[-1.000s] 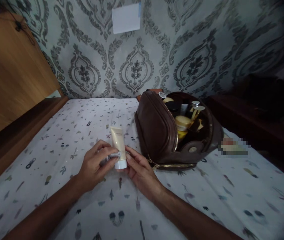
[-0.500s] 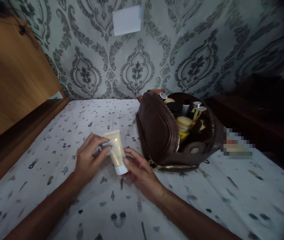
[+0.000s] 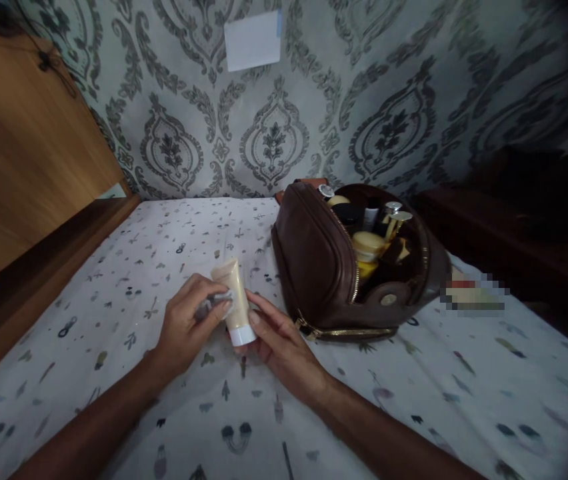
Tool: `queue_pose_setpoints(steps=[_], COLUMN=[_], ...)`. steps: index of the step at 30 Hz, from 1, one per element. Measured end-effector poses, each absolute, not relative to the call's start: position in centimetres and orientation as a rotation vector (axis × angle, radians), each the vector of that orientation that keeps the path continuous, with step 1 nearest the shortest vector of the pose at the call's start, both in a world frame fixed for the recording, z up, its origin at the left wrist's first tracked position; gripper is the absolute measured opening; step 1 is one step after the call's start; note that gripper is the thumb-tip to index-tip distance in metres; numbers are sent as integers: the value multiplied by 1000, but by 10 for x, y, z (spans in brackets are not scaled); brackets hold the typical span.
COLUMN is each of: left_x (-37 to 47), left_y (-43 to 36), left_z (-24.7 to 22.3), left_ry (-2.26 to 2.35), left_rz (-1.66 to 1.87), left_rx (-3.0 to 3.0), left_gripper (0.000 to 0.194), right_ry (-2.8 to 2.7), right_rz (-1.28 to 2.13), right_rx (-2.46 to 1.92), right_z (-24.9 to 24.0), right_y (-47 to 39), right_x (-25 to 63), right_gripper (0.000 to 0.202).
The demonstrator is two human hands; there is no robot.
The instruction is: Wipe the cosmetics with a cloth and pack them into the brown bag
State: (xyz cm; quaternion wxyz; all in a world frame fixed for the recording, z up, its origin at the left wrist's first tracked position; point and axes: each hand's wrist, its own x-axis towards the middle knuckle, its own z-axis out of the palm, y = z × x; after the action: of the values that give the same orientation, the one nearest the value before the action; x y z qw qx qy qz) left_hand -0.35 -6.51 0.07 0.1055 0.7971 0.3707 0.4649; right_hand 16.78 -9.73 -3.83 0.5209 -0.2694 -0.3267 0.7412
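Observation:
A cream-coloured squeeze tube (image 3: 235, 300) with a white cap tilts slightly, cap end down, above the printed cloth. My right hand (image 3: 281, 343) grips it near the cap from the right side. Pinched between the thumb and fingers of my left hand (image 3: 189, 320) is a crumpled grey-white wipe (image 3: 221, 303), pressed against the tube's left side. Part of the wipe is hidden by my fingers. Right of the hands stands an open brown toiletry bag (image 3: 317, 253) holding several jars and bottles, among them a yellow-lidded jar (image 3: 368, 245).
A white sheet with small printed figures (image 3: 204, 227) covers the surface. A wooden panel (image 3: 34, 153) borders the left, and a patterned wall (image 3: 274, 133) with a white card (image 3: 253, 41) rises behind. A blurred-out item (image 3: 474, 293) lies right of the bag.
My left hand has shifted a little to the right with the wipe along the tube. The tube has turned slightly and now leans less to the left. The bag has stayed put.

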Motion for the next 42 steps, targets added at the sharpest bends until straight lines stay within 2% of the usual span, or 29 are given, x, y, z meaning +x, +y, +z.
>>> queue_pose_setpoints(steps=[6, 11, 18, 25, 37, 42], left_x=[3, 3, -9, -20, 2, 3], left_y=[-76, -78, -61, -49, -73, -75], left_z=[4, 3, 7, 5, 2, 1], left_ry=[789, 791, 1108, 1415, 902, 823], left_rz=[1227, 1170, 1405, 1497, 1328, 1255], left_rx=[2538, 2587, 2410, 2104, 2498, 2579], left_gripper=[14, 15, 11, 9, 15, 18], right_ry=[-690, -727, -796, -867, -698, -748], right_rz=[1756, 1751, 1814, 1869, 1787, 1765], right_rx=[-612, -643, -694, -654, -601, -629], right_z=[-37, -34, -34, -34, -38, -36], right_y=[-95, -94, -97, -101, -95, -94], right_x=[167, 167, 169, 168, 170, 169], right_gripper=[45, 33, 38, 42, 44, 38])
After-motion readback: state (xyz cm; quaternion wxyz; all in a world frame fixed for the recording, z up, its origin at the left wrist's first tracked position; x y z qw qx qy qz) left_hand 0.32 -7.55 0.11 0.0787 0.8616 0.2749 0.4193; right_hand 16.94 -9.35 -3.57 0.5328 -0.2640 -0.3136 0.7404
